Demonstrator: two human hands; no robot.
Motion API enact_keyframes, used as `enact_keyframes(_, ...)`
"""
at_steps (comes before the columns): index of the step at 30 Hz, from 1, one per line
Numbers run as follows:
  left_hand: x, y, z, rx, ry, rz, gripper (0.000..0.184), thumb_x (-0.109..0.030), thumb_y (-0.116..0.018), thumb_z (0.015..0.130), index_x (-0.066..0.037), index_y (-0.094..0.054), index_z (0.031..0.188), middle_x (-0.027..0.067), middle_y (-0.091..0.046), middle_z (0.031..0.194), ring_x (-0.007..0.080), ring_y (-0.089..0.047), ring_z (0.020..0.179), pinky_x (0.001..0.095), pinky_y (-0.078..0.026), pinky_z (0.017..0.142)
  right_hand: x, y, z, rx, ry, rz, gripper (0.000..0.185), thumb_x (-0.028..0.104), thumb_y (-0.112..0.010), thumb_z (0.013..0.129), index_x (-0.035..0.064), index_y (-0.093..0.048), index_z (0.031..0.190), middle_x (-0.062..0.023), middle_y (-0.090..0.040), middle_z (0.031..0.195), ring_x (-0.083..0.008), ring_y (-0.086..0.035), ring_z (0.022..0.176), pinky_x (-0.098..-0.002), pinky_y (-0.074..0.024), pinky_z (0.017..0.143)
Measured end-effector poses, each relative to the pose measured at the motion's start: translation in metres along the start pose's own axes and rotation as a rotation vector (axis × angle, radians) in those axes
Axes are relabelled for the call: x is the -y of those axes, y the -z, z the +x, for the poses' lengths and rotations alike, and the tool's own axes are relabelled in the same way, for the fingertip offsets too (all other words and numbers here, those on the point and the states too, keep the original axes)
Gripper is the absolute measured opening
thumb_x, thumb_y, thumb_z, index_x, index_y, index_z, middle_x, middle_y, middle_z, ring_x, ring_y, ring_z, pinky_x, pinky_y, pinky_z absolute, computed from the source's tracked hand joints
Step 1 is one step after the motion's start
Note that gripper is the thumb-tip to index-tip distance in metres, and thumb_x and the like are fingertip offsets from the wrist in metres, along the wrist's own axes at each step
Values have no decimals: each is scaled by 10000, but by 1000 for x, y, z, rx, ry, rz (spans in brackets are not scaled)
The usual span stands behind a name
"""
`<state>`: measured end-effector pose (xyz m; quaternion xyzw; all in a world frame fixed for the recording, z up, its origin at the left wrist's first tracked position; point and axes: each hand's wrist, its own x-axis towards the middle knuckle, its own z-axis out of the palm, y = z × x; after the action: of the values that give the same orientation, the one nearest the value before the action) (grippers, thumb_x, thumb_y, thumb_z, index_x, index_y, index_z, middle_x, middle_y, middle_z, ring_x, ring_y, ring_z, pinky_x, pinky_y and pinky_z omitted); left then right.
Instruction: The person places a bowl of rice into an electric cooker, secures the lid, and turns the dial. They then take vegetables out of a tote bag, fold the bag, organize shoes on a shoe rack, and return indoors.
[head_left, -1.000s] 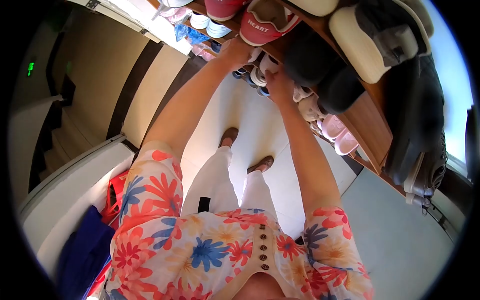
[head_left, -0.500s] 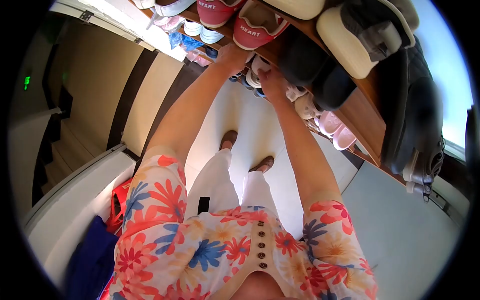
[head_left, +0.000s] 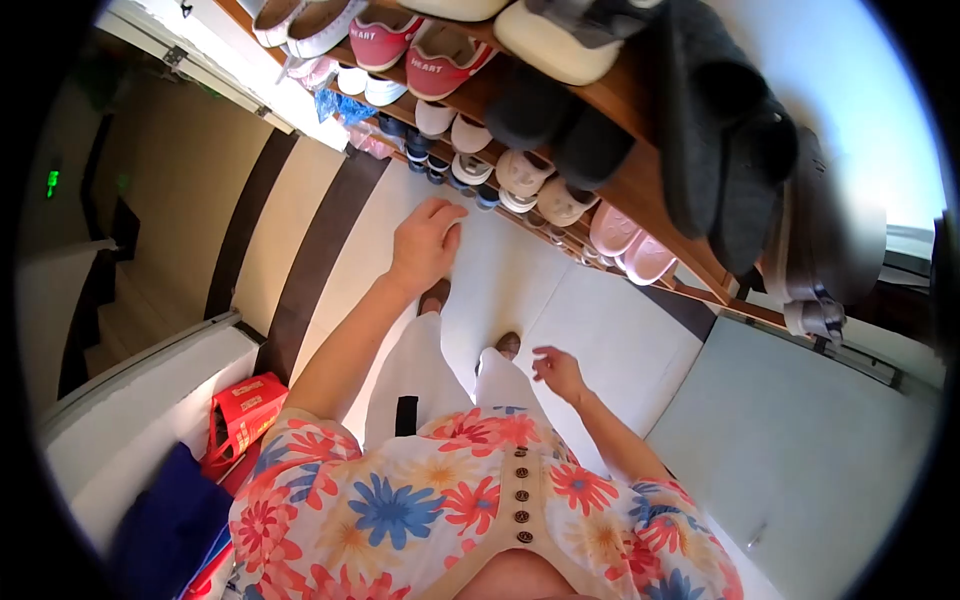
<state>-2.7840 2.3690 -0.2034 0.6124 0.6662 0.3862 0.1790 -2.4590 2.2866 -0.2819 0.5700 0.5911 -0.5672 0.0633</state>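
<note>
My left hand point(head_left: 427, 245) hangs over the floor just below the shoe rack, its fingers loosely bent, the thumb apart, and nothing seen in it. Lower and to the right, my right hand point(head_left: 560, 373) is held in front of my body with its fingers spread and empty. Nearest above my left hand, a pale pair of shoes point(head_left: 470, 134) stands on the wooden rack point(head_left: 640, 180). Beside that pair are beige clogs point(head_left: 523, 173). Red and white shoes point(head_left: 445, 62) marked HEART sit a shelf higher, next to black shoes point(head_left: 527, 108).
Pink clogs point(head_left: 650, 259) are low on the rack, and dark grey shoes point(head_left: 745, 150) are at its right. A red bag point(head_left: 248, 412) and dark blue cloth point(head_left: 175, 515) lie at the lower left. A pale grey panel point(head_left: 790, 440) is at the right.
Both hands have come away from the rack and moved down towards my body. The pale pair beside the beige clogs is now uncovered. The view has shifted, showing more of the rack.
</note>
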Motion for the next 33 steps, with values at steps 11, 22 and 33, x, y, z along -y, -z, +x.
enact_keyframes(11, -241, -18, 162, -144, -316, 259, 361, -329, -615, 684, -26, -605, 881, 176, -585, 865, 312, -569, 805, 383, -459, 702, -116, 82, -108, -340, -1, 236, 282, 113, -497, 771, 3, -526, 1029, -90, -604, 759, -156, -610, 602, -240, -448, 515)
enact_keyframes(22, -269, -62, 216, -107, 15, 250, 345, -314, -607, 595, -28, -620, 788, 170, -601, 845, 324, -568, 828, 380, -452, 740, -202, 59, -181, -464, -295, 550, 274, 114, -492, 765, -16, -535, 1002, -113, -600, 732, -183, -616, 580, -250, -451, 441)
enact_keyframes(33, -254, -88, 232, -261, 2, 189, 333, -326, -607, 630, -48, -598, 813, 146, -588, 864, 321, -551, 856, 403, -444, 743, -196, 78, -155, -527, -226, 547, 249, 106, -488, 774, -14, -544, 985, -116, -598, 736, -183, -614, 577, -235, -443, 409)
